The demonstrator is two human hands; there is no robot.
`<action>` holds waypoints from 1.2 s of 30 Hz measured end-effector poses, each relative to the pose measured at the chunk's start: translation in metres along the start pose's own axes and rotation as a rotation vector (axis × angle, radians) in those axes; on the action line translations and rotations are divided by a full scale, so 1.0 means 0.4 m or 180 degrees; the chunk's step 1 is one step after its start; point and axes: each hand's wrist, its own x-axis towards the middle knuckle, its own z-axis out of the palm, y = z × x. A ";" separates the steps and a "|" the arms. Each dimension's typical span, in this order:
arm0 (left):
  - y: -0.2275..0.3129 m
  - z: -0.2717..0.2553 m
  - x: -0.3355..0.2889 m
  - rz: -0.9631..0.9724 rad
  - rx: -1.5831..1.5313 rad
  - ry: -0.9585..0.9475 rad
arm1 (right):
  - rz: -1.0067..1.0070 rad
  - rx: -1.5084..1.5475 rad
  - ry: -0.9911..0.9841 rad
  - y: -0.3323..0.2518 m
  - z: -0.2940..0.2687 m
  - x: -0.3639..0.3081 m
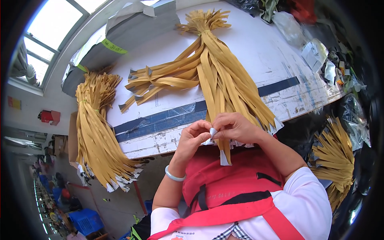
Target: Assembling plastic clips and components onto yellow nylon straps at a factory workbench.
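In front of my chest, both hands pinch the small white-and-grey tip [213, 131] of a mustard-yellow strip. My left hand [193, 138] has thumb and forefinger closed on one side of it, and my right hand [235, 127] closes on the other. The strips look like zipper tapes, though their teeth are too small to make out. Under my hands lies a long tied bundle of strips [224, 72], its white-tipped ends hanging over the near table edge. Several strips with grey tips [172, 72] fan out leftward from it.
A second tied bundle [94, 128] droops over the table's left end. More yellow strips [334, 160] hang at the right. Dark tape [160, 122] runs along the white table [276, 60]. Grey-sided packages [140, 30] stand at the back left, plastic bags [289, 28] at the back right.
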 end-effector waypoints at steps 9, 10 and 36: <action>0.011 0.004 -0.021 0.0218 0.0501 0.0243 | 0.0944 0.0986 0.0119 -0.011 0.004 0.004; 0.004 0.011 -0.020 0.0214 0.0496 0.0243 | 0.1026 0.0836 0.0312 -0.015 0.015 0.001; -0.017 0.023 -0.074 0.1245 0.3024 0.0702 | 0.0780 -0.0026 0.1148 -0.015 0.087 -0.098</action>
